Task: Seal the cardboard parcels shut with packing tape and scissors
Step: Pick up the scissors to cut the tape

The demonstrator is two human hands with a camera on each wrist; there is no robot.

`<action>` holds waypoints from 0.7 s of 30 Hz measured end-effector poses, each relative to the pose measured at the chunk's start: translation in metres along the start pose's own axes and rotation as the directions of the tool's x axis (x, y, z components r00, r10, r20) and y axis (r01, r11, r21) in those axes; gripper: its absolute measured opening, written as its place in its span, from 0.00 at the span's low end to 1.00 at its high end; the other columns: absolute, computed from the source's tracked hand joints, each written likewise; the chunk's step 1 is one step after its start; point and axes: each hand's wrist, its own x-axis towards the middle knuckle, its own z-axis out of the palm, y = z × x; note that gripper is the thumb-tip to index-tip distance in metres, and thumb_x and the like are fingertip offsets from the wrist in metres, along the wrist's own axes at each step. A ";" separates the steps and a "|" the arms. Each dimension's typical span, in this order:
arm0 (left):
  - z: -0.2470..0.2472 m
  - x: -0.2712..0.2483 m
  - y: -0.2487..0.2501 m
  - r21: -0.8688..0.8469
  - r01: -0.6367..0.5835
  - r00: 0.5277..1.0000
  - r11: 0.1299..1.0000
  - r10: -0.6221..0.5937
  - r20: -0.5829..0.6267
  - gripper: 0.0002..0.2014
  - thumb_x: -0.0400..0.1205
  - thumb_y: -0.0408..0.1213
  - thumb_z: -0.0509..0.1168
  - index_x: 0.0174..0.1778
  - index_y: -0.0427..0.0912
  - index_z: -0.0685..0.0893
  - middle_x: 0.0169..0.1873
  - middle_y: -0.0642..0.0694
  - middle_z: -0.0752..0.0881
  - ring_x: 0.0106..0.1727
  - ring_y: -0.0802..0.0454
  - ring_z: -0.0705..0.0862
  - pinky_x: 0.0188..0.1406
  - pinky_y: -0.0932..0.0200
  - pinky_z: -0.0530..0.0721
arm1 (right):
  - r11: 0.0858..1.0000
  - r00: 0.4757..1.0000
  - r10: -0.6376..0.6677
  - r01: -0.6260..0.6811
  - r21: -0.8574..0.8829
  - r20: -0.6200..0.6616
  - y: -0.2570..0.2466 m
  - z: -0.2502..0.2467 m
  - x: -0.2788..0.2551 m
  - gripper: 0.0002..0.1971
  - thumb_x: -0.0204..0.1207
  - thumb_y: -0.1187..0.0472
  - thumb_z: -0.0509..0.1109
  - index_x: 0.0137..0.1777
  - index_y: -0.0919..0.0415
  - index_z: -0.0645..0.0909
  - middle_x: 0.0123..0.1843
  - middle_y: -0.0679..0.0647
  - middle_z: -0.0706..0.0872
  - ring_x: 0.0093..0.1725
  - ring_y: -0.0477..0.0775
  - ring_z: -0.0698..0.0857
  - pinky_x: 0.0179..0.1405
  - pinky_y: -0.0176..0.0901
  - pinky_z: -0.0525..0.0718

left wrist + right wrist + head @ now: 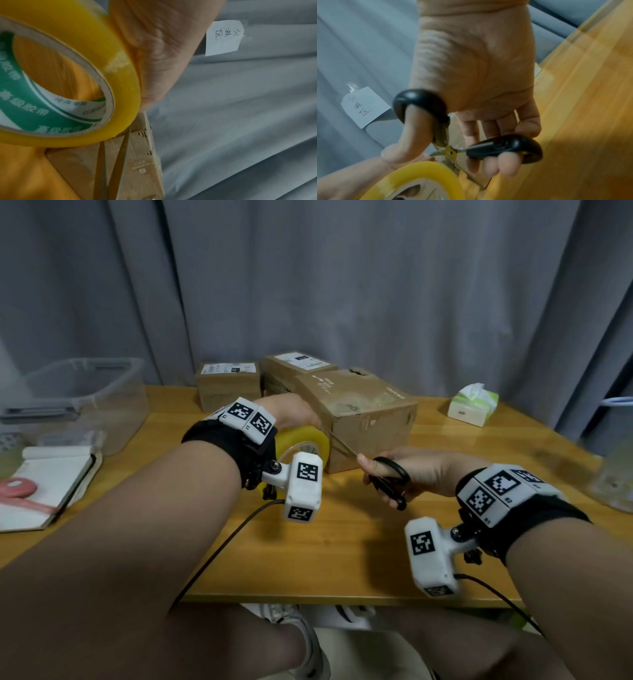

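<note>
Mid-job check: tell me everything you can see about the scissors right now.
The scissors have black plastic loop handles and slim metal blades that look brassy in this light. The right hand holds them, thumb through one loop and fingers through the other. The blades are parted in a narrow V, pointing away from the person toward the near corner of the cardboard box, right beside the yellow tape roll held in the left hand. Whether they touch the tape strip cannot be told.

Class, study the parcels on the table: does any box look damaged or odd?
Yes. The nearest cardboard box has a torn, ragged hole in its top far end and scuffed patches on its top. The two labelled boxes behind look intact.
</note>
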 end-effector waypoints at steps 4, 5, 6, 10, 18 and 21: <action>-0.002 0.006 -0.010 -0.126 0.056 0.998 0.991 -0.056 -0.003 0.16 0.82 0.45 0.65 0.62 0.41 0.84 0.59 0.43 0.84 0.56 0.46 0.82 0.56 0.51 0.80 | 0.999 0.999 -0.028 0.026 0.045 0.030 -0.006 0.004 0.009 0.39 0.61 0.28 0.61 0.56 0.63 0.79 0.34 0.56 0.82 0.32 0.53 0.83 0.41 0.45 0.81; -0.002 0.007 -0.012 -0.137 0.063 0.998 0.989 -0.063 0.006 0.16 0.82 0.45 0.65 0.61 0.41 0.84 0.57 0.43 0.85 0.55 0.46 0.83 0.58 0.50 0.81 | 0.999 0.999 -0.025 0.023 0.048 0.039 -0.007 0.005 0.011 0.39 0.62 0.28 0.61 0.57 0.63 0.79 0.35 0.56 0.82 0.31 0.53 0.83 0.41 0.45 0.82; -0.002 0.006 -0.012 -0.139 0.068 0.998 0.988 -0.066 0.015 0.16 0.82 0.45 0.65 0.60 0.41 0.85 0.56 0.43 0.85 0.55 0.45 0.83 0.60 0.48 0.82 | 0.998 0.999 -0.028 0.026 0.049 0.042 -0.008 0.006 0.012 0.39 0.62 0.28 0.61 0.57 0.63 0.79 0.35 0.57 0.82 0.31 0.53 0.83 0.41 0.45 0.82; -0.005 0.004 -0.014 -0.164 0.066 0.998 0.984 -0.064 0.018 0.15 0.83 0.43 0.63 0.61 0.40 0.85 0.57 0.42 0.86 0.57 0.43 0.84 0.63 0.45 0.81 | 0.996 0.998 -0.065 0.065 0.054 0.014 -0.010 0.015 0.021 0.34 0.65 0.29 0.60 0.55 0.59 0.79 0.34 0.55 0.82 0.30 0.50 0.84 0.39 0.43 0.83; -0.010 0.002 -0.012 -0.166 0.070 0.997 0.984 -0.071 -0.005 0.13 0.81 0.42 0.66 0.58 0.41 0.87 0.55 0.44 0.86 0.55 0.47 0.84 0.57 0.51 0.84 | 0.991 0.997 -0.075 0.076 0.109 -0.014 -0.007 0.015 0.026 0.30 0.70 0.30 0.58 0.54 0.56 0.78 0.33 0.55 0.82 0.31 0.51 0.85 0.38 0.43 0.83; -0.011 0.004 -0.011 -0.128 0.075 0.997 0.989 -0.076 0.000 0.14 0.81 0.43 0.66 0.58 0.42 0.87 0.55 0.44 0.87 0.55 0.47 0.85 0.58 0.51 0.84 | 0.989 0.995 -0.099 0.102 0.112 -0.028 -0.013 0.017 0.032 0.29 0.73 0.30 0.57 0.54 0.56 0.77 0.32 0.55 0.83 0.30 0.50 0.85 0.41 0.44 0.84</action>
